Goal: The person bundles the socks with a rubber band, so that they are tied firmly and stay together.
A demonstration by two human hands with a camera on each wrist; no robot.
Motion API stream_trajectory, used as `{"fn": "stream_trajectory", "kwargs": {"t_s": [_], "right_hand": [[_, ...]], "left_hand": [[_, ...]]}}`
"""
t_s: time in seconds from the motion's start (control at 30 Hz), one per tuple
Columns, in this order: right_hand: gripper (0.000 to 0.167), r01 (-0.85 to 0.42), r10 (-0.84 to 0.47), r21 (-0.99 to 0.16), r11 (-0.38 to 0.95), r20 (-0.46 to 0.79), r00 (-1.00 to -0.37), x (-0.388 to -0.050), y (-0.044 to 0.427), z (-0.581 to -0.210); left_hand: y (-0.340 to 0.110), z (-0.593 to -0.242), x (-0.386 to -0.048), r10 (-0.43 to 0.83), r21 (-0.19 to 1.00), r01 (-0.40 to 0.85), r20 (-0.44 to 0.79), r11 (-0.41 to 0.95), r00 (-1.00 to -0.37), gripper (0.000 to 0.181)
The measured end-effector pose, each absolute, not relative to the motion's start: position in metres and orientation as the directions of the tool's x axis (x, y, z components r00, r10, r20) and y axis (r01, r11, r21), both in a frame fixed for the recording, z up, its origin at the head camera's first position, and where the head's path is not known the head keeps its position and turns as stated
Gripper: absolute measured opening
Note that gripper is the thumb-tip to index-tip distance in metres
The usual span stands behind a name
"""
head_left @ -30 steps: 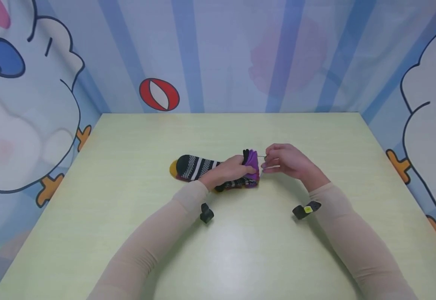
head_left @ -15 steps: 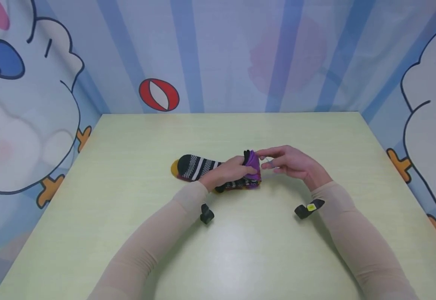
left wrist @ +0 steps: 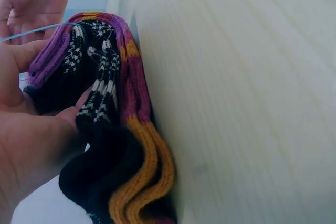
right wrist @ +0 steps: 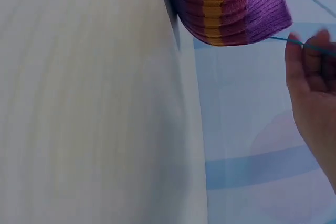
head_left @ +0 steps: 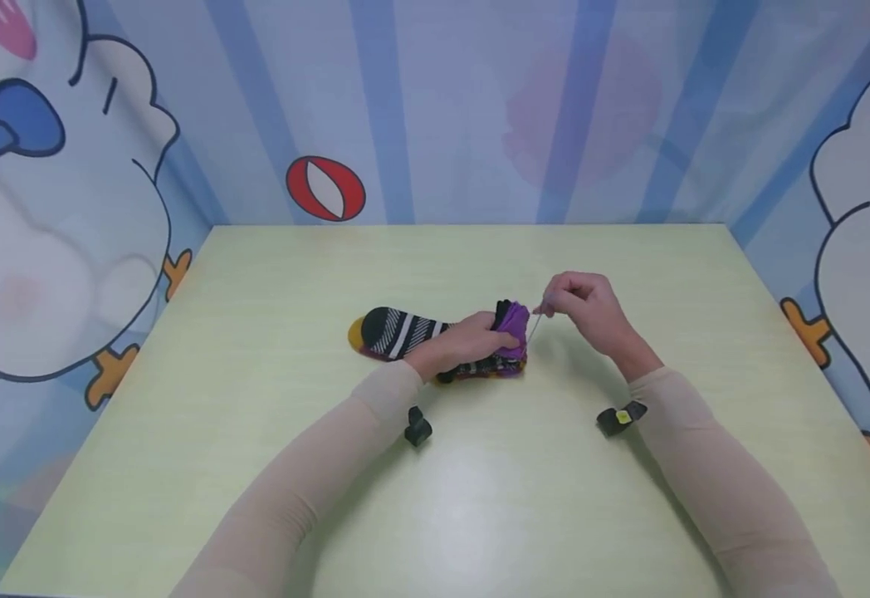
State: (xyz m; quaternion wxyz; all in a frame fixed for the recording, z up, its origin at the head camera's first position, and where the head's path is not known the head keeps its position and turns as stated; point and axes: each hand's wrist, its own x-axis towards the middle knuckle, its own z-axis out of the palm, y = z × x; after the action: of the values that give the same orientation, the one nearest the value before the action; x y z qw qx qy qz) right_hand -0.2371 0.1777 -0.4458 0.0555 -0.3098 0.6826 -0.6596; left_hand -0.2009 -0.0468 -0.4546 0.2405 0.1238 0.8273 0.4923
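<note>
A bundle of socks [head_left: 398,332] lies on the table, with black-and-white striped feet and a mustard toe beneath. Its purple, magenta and mustard ribbed cuffs [right wrist: 226,9] are folded together at the right end. My left hand [head_left: 465,342] grips the bundle close to the cuffs, thumb over the purple fabric. Just beyond the cuff end, my right hand [head_left: 588,309] pinches a thin blue band [head_left: 535,326] and holds it stretched away from the socks. Two strands of it show in the right wrist view. In the left wrist view the band [left wrist: 39,30] crosses the purple cuff edge.
The pale wooden table [head_left: 480,498] extends around both arms. A printed curtain [head_left: 465,108] with blue stripes and cartoon figures rises along its back and sides. Each wrist carries a small black camera, such as the one at the left wrist [head_left: 417,428].
My right hand's fingers, spread beside the cuffs half a second ago, have drawn together on the band and moved up and slightly away. My left hand keeps its hold on the socks.
</note>
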Motion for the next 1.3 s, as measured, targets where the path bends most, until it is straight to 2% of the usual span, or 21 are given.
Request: {"fn": "stream_trajectory", "kwargs": {"t_s": [0.1, 0.2, 0.27, 0.33, 0.4, 0.47, 0.53, 0.6, 0.7, 0.83, 0.93, 1.0, 1.07, 1.13, 1.3], "right_hand": [[0.035, -0.126, -0.571, -0.985, -0.119, 0.172, -0.803, -0.238, 0.185, -0.441], [0.040, 0.185, -0.676, -0.957, -0.222, 0.014, -0.737, -0.241, 0.194, -0.436], [0.050, 0.344, -0.731, -0.885, -0.312, -0.008, -0.683, -0.242, 0.199, -0.435], [0.055, 0.449, -0.762, -0.797, -0.404, 0.022, -0.647, -0.242, 0.200, -0.435], [0.049, 0.475, -0.741, -0.730, -0.491, 0.063, -0.669, -0.241, 0.198, -0.435], [0.045, 0.472, -0.680, -0.666, -0.578, 0.074, -0.730, -0.239, 0.195, -0.435], [0.054, 0.445, -0.596, -0.625, -0.641, 0.040, -0.802, -0.237, 0.191, -0.435], [0.063, 0.406, -0.511, -0.623, -0.668, -0.013, -0.860, -0.235, 0.188, -0.435], [0.066, 0.375, -0.443, -0.672, -0.639, -0.077, -0.893, -0.234, 0.183, -0.433], [0.066, 0.275, -0.452, -0.851, -0.447, -0.050, -0.890, -0.233, 0.179, -0.433], [0.069, 0.115, -0.498, -0.986, -0.124, -0.039, -0.866, -0.232, 0.179, -0.436], [0.072, 0.007, -0.548, -0.995, 0.101, -0.061, -0.834, -0.234, 0.182, -0.441], [0.077, -0.091, -0.600, -0.962, 0.257, -0.085, -0.796, -0.233, 0.184, -0.446], [0.081, -0.169, -0.640, -0.928, 0.333, -0.091, -0.763, -0.231, 0.183, -0.448], [0.086, -0.296, -0.660, -0.891, 0.345, -0.006, -0.751, -0.221, 0.173, -0.445]], "left_hand": [[-0.044, -0.456, -0.201, 0.453, 0.873, -0.017, -0.270, 0.488, -0.850, 0.025], [-0.043, -0.455, -0.200, 0.468, 0.870, 0.005, -0.261, 0.494, -0.844, 0.021], [-0.043, -0.455, -0.199, 0.478, 0.870, 0.012, -0.258, 0.492, -0.840, 0.021], [-0.043, -0.455, -0.199, 0.473, 0.873, 0.006, -0.259, 0.488, -0.842, 0.021], [-0.044, -0.456, -0.199, 0.464, 0.882, -0.020, -0.267, 0.471, -0.845, 0.022], [-0.045, -0.456, -0.199, 0.447, 0.890, -0.050, -0.276, 0.453, -0.851, 0.024], [-0.045, -0.457, -0.199, 0.427, 0.897, -0.087, -0.289, 0.434, -0.857, 0.026], [-0.044, -0.458, -0.199, 0.403, 0.900, -0.120, -0.303, 0.419, -0.863, 0.030], [-0.043, -0.459, -0.201, 0.370, 0.906, -0.169, -0.321, 0.387, -0.872, 0.040], [-0.043, -0.460, -0.203, 0.362, 0.919, -0.231, -0.343, 0.319, -0.867, 0.049], [-0.045, -0.462, -0.204, 0.364, 0.926, -0.246, -0.343, 0.288, -0.866, 0.049], [-0.046, -0.462, -0.203, 0.370, 0.933, -0.240, -0.329, 0.268, -0.869, 0.047], [-0.047, -0.462, -0.202, 0.375, 0.938, -0.232, -0.319, 0.259, -0.871, 0.047], [-0.048, -0.462, -0.201, 0.389, 0.941, -0.223, -0.311, 0.254, -0.867, 0.047], [-0.049, -0.459, -0.200, 0.437, 0.939, -0.152, -0.282, 0.308, -0.854, 0.051]]}}
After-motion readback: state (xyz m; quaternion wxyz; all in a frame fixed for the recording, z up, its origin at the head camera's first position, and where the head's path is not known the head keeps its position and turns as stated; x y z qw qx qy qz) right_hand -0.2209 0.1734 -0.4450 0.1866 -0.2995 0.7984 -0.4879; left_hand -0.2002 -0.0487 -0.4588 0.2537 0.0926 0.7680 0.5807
